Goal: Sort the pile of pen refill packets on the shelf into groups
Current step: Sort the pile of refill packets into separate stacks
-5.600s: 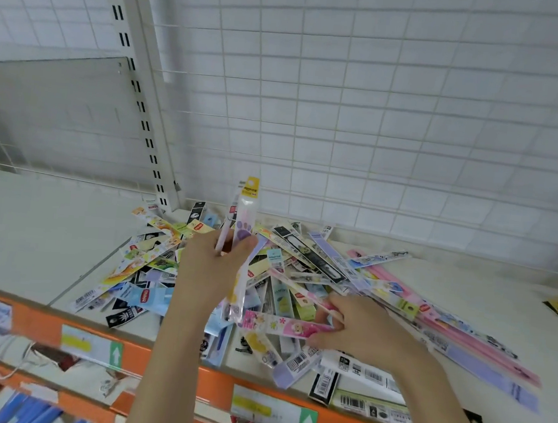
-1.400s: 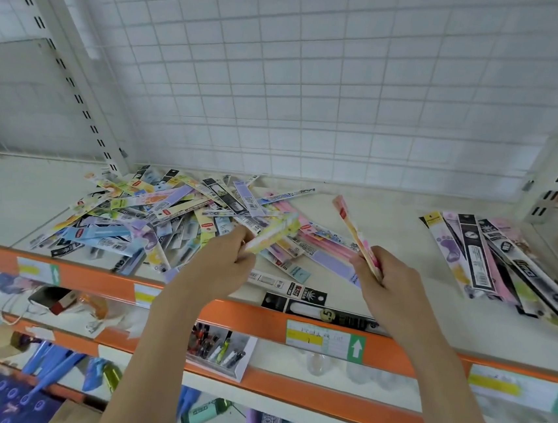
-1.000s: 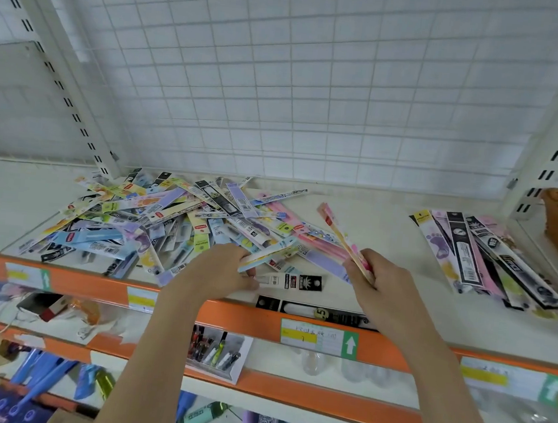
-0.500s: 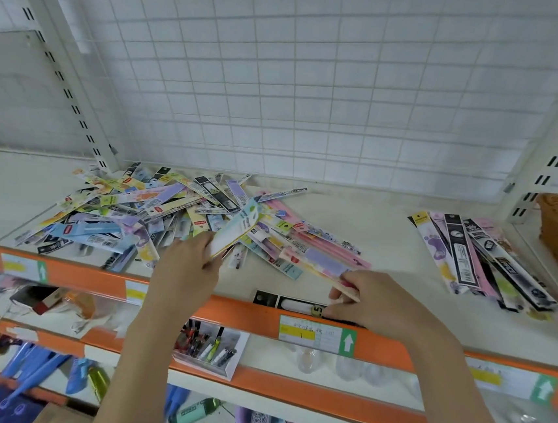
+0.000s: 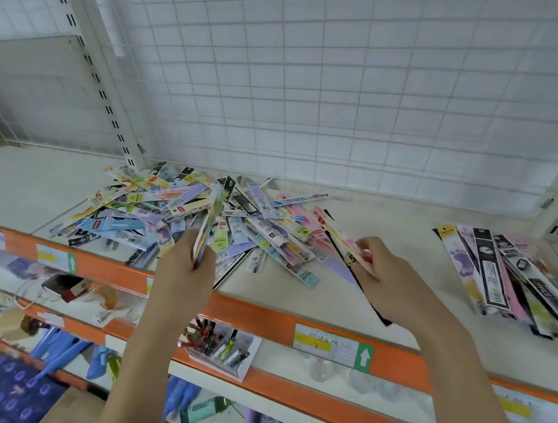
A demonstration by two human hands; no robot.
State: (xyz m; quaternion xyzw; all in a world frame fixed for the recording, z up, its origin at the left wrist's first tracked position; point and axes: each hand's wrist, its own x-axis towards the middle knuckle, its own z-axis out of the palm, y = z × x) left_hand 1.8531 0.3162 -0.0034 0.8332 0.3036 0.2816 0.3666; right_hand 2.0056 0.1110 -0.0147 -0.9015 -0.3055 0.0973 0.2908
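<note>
Gripping a thin stack of flat, glossy packets (image 5: 209, 225) edge-on, the left hand (image 5: 186, 272) has fingers and thumb curled round the lower end, so the strips stand nearly upright above the front of the shelf (image 5: 402, 257); the right hand (image 5: 387, 279) pinches several long, narrow packets (image 5: 339, 241), pink and black among them, which slant up and left from its fingers, with one black end projecting below the wrist; both hands hover over the shelf's front edge, the main pile (image 5: 181, 215) lying just behind and between them; the pile is a loose, criss-crossed heap of slim plastic sleeves in lilac, blue, yellow, pink and black, many with barcode labels; well apart, at the right end of the same shelf, a sorted group (image 5: 506, 277) lies fanned but roughly parallel, black and pink strips uppermost; the shelf surface is matte cream with an orange front rail (image 5: 260, 315) carrying a paper price label (image 5: 332, 347); behind stands a white wire grid panel (image 5: 317, 78); compared with half a second earlier, the left hand's packets have turned from a forward slant to near vertical, and the right hand has lifted its packets off the shelf edge
</note>
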